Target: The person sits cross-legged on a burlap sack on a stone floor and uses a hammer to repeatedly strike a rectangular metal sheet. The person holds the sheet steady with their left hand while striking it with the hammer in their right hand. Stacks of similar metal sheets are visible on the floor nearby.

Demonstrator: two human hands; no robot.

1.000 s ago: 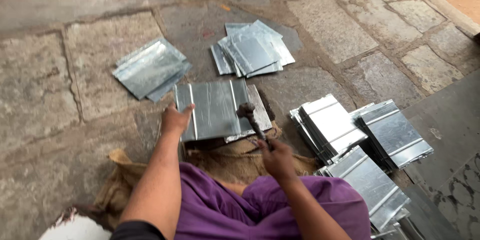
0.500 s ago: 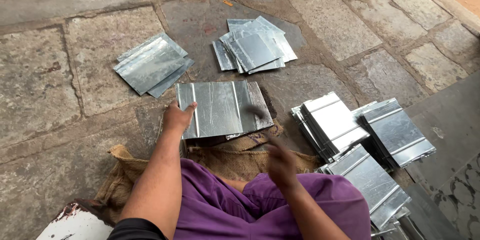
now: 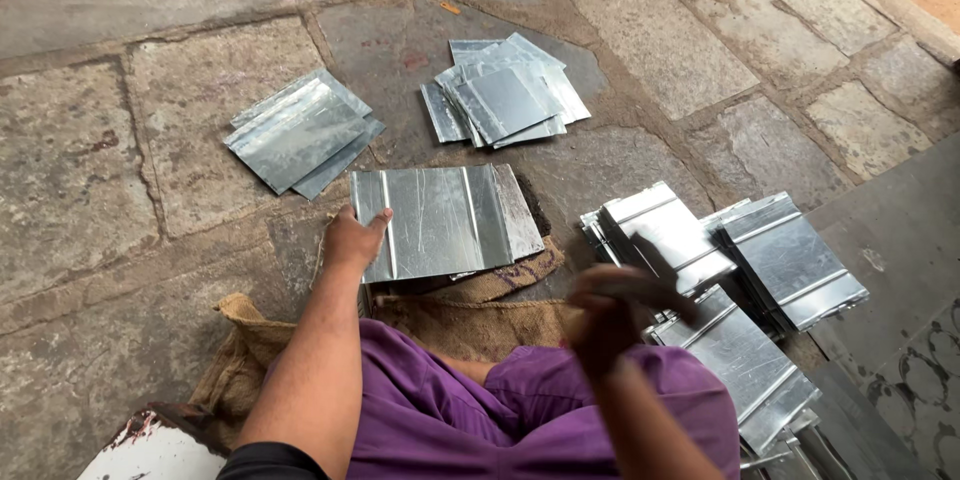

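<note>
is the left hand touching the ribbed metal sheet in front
Touching. The head view shows the left hand pressed on the near left edge of the ribbed metal sheet, with no gap.

The left arm stretches forward, bare, its left hand [image 3: 352, 238] lying palm down with fingers pressed flat. The right hand [image 3: 606, 308] is drawn back over the lap, blurred, fingers curled closed.
</note>
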